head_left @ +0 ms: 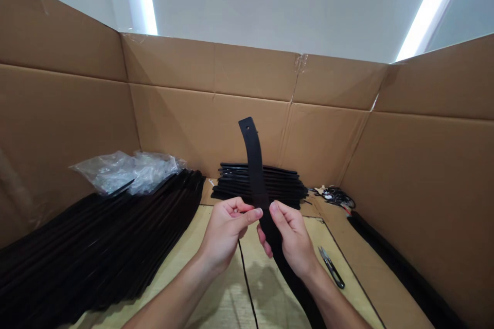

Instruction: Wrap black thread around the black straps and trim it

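Note:
A long black strap (254,164) rises between my hands, its flat end curving up and to the left with a small hole near the tip. My left hand (227,231) pinches the strap's left edge between thumb and fingers. On the opposite edge, my right hand (291,236) grips it with the thumb in front and fingers behind. Below the hands, the wider, darker part of the strap runs down past my right forearm and out of view. Behind it lies a stack of black strips (283,185) against the cardboard wall.
Cardboard walls (216,67) stand around the pale wooden surface (216,293). Many long black strips (127,247) are spread at left under clear plastic bags (127,169). Thread snips (332,267) lie at right, near tangled black cords (335,196) and another black strip (401,267).

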Motion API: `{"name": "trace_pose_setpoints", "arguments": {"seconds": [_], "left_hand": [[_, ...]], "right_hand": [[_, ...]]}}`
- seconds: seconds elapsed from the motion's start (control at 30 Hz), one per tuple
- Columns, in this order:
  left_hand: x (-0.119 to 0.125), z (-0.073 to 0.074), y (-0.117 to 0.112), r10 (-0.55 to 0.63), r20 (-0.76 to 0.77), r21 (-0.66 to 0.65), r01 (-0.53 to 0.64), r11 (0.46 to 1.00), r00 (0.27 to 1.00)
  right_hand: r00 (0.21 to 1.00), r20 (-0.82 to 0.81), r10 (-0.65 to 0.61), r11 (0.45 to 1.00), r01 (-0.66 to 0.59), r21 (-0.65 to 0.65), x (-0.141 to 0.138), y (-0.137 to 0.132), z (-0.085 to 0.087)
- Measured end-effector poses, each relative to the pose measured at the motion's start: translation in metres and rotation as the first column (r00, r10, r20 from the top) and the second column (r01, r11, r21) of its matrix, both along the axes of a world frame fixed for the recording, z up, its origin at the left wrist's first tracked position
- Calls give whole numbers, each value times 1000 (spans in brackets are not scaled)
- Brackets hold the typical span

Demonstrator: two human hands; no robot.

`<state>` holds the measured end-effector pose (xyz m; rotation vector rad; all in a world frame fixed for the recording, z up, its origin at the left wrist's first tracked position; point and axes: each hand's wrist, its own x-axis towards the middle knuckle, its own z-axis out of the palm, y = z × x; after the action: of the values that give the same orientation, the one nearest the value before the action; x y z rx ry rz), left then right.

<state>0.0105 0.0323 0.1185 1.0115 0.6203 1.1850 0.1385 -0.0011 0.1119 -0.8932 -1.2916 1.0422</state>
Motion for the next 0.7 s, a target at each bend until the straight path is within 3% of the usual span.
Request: {"name": "trace_pose_setpoints", "arguments": {"seconds": [0.17,0.3,0.47,0.6,0.7], "left_hand": [[2,0,-1,11,-26,18,-10,1000,1000],[3,1,-1,101,-104,112,-89,990,989],[-1,4,5,167,-65,91,-161,983,984],[-4,2,12,107,-41,78,-104,992,993],[-6,0,15,49,-42,78,-45,996,998]], "right_hand": [[999,21,-45,999,45,-12,-2,-1,-2],[997,9,-75,997,75,-33,-2,-2,-1],[993,-100,64,998,-63,18,2,1,3],[985,-157,67,998,-69,-10,6,9,-1],[989,-106,102,994,-105,-25,6,11,-3]]}}
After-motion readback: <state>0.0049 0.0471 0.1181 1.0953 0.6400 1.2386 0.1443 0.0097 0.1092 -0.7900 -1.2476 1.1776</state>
